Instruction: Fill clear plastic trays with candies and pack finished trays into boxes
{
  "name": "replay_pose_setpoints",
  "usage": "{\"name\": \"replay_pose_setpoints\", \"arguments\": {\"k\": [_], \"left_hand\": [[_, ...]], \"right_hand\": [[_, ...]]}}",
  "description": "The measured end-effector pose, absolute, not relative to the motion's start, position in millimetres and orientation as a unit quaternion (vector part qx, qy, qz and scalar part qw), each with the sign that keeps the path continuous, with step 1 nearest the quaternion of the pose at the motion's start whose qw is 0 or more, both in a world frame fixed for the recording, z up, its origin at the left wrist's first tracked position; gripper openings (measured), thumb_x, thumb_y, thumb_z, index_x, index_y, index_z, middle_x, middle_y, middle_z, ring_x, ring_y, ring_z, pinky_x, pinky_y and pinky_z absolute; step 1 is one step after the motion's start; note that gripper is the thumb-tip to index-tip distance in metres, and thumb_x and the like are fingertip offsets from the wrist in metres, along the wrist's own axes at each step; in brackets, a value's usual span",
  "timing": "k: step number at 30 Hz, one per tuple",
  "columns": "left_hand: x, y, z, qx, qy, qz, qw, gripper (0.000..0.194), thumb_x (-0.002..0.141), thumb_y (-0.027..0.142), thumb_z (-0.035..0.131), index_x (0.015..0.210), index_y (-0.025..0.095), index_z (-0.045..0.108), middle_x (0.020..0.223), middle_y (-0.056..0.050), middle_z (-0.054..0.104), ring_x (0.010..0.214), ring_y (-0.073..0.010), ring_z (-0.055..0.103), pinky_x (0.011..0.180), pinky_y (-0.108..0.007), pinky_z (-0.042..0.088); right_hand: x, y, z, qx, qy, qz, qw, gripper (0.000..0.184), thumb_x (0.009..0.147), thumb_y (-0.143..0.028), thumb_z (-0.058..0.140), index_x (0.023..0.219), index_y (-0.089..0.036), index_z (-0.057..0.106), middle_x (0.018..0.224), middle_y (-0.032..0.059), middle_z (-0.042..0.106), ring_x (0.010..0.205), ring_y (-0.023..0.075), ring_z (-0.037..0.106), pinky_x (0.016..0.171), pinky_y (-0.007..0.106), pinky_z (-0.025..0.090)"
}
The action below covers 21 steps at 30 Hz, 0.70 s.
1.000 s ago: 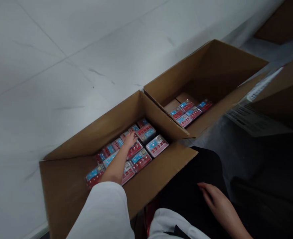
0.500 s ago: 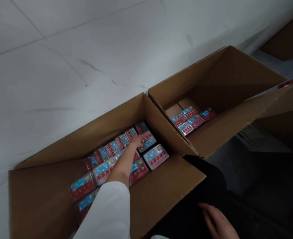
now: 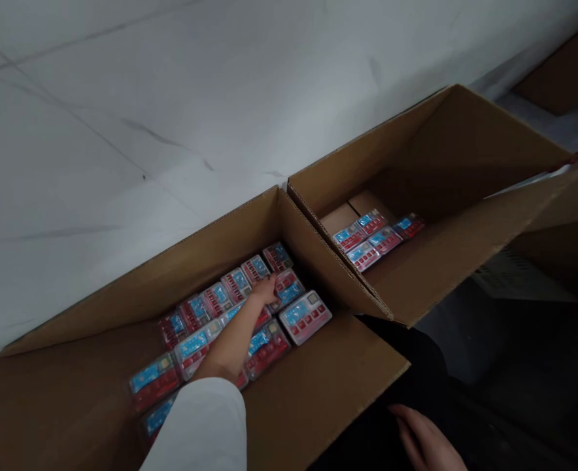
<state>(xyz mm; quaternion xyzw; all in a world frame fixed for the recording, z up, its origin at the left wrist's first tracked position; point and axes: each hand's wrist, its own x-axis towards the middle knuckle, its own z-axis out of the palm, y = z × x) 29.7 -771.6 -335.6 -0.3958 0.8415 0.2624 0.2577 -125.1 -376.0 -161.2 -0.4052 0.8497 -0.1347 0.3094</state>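
My left hand [image 3: 265,289] reaches into the left cardboard box [image 3: 181,261], its fingers closed at the left edge of a red and blue blister pack [image 3: 289,288]. That pack lies flat between a darker pack [image 3: 278,256] near the corner and a larger-looking white-edged pack [image 3: 305,316]. Similar clear plastic packs stand in rows to the left, and my forearm covers some of them. Low on the right, my right hand [image 3: 429,439] rests by my dark trousers with its fingers slightly apart, holding nothing visible.
A second cardboard box [image 3: 446,150] adjoins on the right, with several similar packs [image 3: 380,239] on its bottom. Pale veined floor tiles [image 3: 122,98] lie beyond both boxes. A front flap [image 3: 328,379] of the left box leans towards my legs.
The pack under my left hand has shifted down off the corner pack and now lies lower beside it. The view has moved slightly; my right hand stays in place.
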Motion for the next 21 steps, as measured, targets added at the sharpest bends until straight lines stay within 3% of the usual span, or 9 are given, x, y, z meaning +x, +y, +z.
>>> {"name": "replay_pose_setpoints", "arguments": {"k": [4, 12, 21], "left_hand": [[30.5, -775.4, -336.0, -0.386, 0.836, 0.297, 0.253, 0.103, 0.055, 0.048, 0.072, 0.139, 0.019, 0.019, 0.14, -0.018, 0.037, 0.125, -0.032, 0.038, 0.098, -0.039, 0.033], [38.5, -795.3, -340.7, -0.372, 0.839, 0.335, 0.213, 0.086, 0.069, 0.051, 0.06, 0.138, 0.012, 0.024, 0.14, -0.015, 0.037, 0.124, -0.0228, 0.042, 0.098, -0.025, 0.034], [53.6, -785.9, -336.8, -0.38, 0.868, 0.274, 0.163, 0.087, 0.072, 0.057, 0.056, 0.14, 0.016, 0.019, 0.141, -0.014, 0.036, 0.126, -0.0263, 0.038, 0.101, -0.034, 0.032]], "right_hand": [[-125.4, -373.3, -162.7, -0.405, 0.85, -0.125, 0.312, 0.029, 0.084, -0.037, 0.042, 0.1, -0.024, 0.062, 0.098, 0.0048, 0.069, 0.087, 0.0185, 0.066, 0.074, 0.028, 0.056], [-123.8, -371.8, -161.3, -0.409, 0.851, -0.12, 0.307, 0.028, 0.085, -0.037, 0.042, 0.1, -0.024, 0.062, 0.099, 0.0045, 0.068, 0.089, 0.0192, 0.065, 0.076, 0.03, 0.055], [-120.3, -371.2, -161.3, -0.415, 0.85, -0.121, 0.301, 0.028, 0.086, -0.035, 0.041, 0.101, -0.023, 0.061, 0.099, 0.0046, 0.068, 0.09, 0.0185, 0.065, 0.078, 0.029, 0.055]]}}
